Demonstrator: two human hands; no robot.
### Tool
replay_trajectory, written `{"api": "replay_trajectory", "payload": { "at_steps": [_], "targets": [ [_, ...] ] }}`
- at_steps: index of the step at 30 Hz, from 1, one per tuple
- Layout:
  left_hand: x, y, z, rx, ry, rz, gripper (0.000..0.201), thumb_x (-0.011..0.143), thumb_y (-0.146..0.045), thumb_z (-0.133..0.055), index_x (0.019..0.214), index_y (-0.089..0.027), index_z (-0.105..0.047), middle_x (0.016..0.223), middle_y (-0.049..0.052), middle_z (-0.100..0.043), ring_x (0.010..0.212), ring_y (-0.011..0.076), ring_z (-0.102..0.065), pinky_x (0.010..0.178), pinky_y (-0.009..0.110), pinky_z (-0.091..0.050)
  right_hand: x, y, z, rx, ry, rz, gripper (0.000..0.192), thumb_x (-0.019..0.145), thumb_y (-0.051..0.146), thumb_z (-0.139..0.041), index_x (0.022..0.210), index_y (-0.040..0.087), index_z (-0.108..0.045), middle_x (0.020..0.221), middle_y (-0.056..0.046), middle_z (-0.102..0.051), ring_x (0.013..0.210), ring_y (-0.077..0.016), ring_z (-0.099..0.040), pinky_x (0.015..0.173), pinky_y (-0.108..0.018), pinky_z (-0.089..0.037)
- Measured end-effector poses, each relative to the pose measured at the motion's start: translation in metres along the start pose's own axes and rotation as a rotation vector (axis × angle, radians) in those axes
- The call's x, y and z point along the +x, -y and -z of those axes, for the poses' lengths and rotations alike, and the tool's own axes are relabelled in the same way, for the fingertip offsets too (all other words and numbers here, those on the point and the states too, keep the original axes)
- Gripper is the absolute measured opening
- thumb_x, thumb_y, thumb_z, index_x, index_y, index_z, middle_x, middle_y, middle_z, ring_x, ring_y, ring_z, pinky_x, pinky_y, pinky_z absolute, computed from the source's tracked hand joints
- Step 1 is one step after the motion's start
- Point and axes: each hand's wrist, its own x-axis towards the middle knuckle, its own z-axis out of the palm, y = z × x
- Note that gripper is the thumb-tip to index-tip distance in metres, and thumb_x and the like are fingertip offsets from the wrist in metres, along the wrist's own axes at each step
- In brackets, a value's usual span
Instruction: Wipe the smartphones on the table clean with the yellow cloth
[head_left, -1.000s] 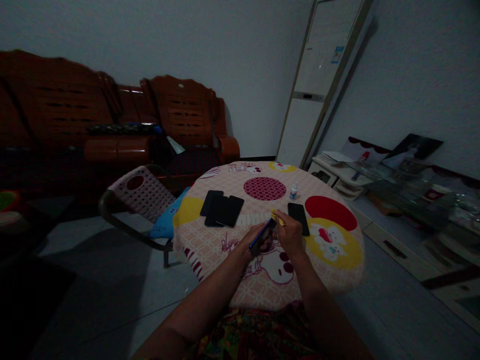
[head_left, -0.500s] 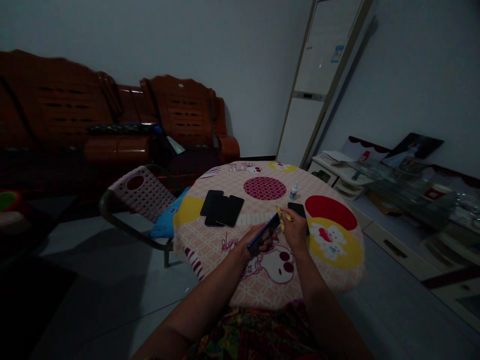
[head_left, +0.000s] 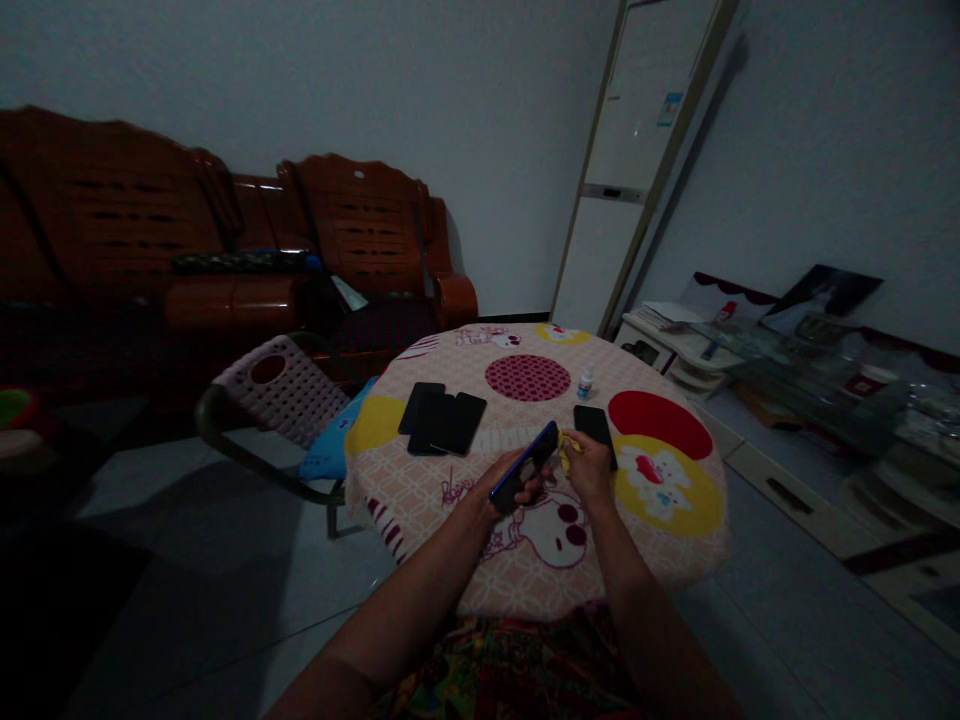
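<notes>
Now the left hand (head_left: 504, 487) has tipped the blue-edged phone (head_left: 525, 467) steeper than a second ago, fingers wrapped round its lower end. Beside its top edge, the right hand (head_left: 589, 468) pinches what looks like a yellow cloth (head_left: 568, 443), slid off the screen. Just beyond those fingertips lies a black phone (head_left: 595, 428); farther left, three stacked phones (head_left: 442, 420); a small bottle (head_left: 585, 381) behind
</notes>
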Motion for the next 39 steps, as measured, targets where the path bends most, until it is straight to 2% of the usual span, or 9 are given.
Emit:
{"api": "replay_trajectory", "payload": {
  "at_steps": [6, 12, 17, 21, 26, 33, 36, 39],
  "targets": [
    [0.000, 0.001, -0.001, 0.095, -0.047, -0.034, 0.035, 0.081, -0.043, -0.063, 0.098, -0.012, -0.058, 0.076, 0.006, -0.060, 0.046, 0.0077, -0.049, 0.033, 0.015, -0.031, 0.000, 0.007, 0.003, -0.003, -0.020, 0.023, 0.031, 0.071, 0.035, -0.056, 0.086, 0.016, -0.077, 0.087, -0.008, -0.075, 0.080, -0.0236, -0.068, 0.076, -0.033, -0.052],
    [-0.001, 0.002, -0.002, 0.226, -0.077, -0.002, 0.042, 0.077, -0.053, -0.064, 0.088, -0.013, -0.059, 0.056, -0.002, -0.050, 0.038, 0.0068, -0.043, 0.033, 0.015, -0.030, -0.003, 0.025, 0.006, 0.088, -0.020, 0.025, 0.033, 0.075, 0.035, -0.059, 0.096, 0.015, -0.075, 0.093, -0.008, -0.075, 0.081, -0.0220, -0.068, 0.073, -0.031, -0.053],
    [-0.001, 0.002, -0.007, 0.210, -0.083, -0.002, 0.041, 0.080, -0.051, -0.062, 0.089, -0.011, -0.060, 0.062, 0.001, -0.055, 0.039, 0.0057, -0.043, 0.032, 0.015, -0.031, -0.007, 0.040, 0.006, 0.119, -0.024, 0.087, 0.031, 0.077, 0.034, -0.059, 0.096, 0.017, -0.076, 0.097, -0.008, -0.074, 0.087, -0.0212, -0.068, 0.077, -0.030, -0.053],
    [-0.002, 0.001, -0.005, 0.136, -0.025, -0.025, 0.035, 0.082, -0.045, -0.062, 0.094, -0.011, -0.060, 0.069, 0.004, -0.059, 0.042, 0.0066, -0.045, 0.033, 0.015, -0.032, -0.008, 0.031, 0.004, 0.098, -0.049, 0.007, 0.034, 0.076, 0.034, -0.058, 0.098, 0.015, -0.075, 0.090, -0.008, -0.074, 0.081, -0.0219, -0.068, 0.070, -0.030, -0.053],
    [-0.002, 0.000, 0.006, 0.083, 0.082, 0.075, 0.034, 0.086, -0.044, -0.057, 0.094, -0.011, -0.060, 0.058, 0.001, -0.051, 0.041, 0.0082, -0.045, 0.034, 0.016, -0.034, -0.009, 0.014, 0.002, 0.085, -0.031, -0.048, 0.036, 0.075, 0.036, -0.057, 0.097, 0.013, -0.075, 0.086, -0.008, -0.074, 0.078, -0.0221, -0.067, 0.067, -0.030, -0.053],
    [0.000, 0.001, 0.006, -0.047, 0.094, 0.069, 0.026, 0.086, -0.037, -0.056, 0.094, -0.012, -0.058, 0.064, 0.003, -0.054, 0.044, 0.0086, -0.047, 0.033, 0.014, -0.031, -0.012, 0.009, -0.001, 0.109, -0.051, -0.108, 0.039, 0.073, 0.039, -0.058, 0.095, 0.012, -0.075, 0.082, -0.009, -0.073, 0.072, -0.0208, -0.066, 0.062, -0.029, -0.051],
    [-0.001, 0.000, 0.007, -0.064, 0.114, 0.115, 0.028, 0.088, -0.038, -0.053, 0.093, -0.011, -0.058, 0.060, 0.002, -0.051, 0.042, 0.0090, -0.045, 0.032, 0.015, -0.031, -0.014, 0.007, -0.005, 0.176, -0.073, -0.203, 0.044, 0.070, 0.040, -0.059, 0.098, 0.010, -0.074, 0.072, -0.007, -0.071, 0.059, -0.0178, -0.062, 0.052, -0.026, -0.048],
    [-0.002, -0.002, 0.007, -0.046, 0.116, 0.133, 0.031, 0.089, -0.039, -0.048, 0.092, -0.010, -0.059, 0.056, 0.002, -0.049, 0.039, 0.0094, -0.043, 0.031, 0.016, -0.031, -0.017, 0.005, -0.008, 0.286, -0.072, -0.336, 0.050, 0.067, 0.041, -0.062, 0.104, 0.008, -0.071, 0.057, -0.002, -0.064, 0.043, -0.0130, -0.052, 0.039, -0.023, -0.039]
  ]
}}
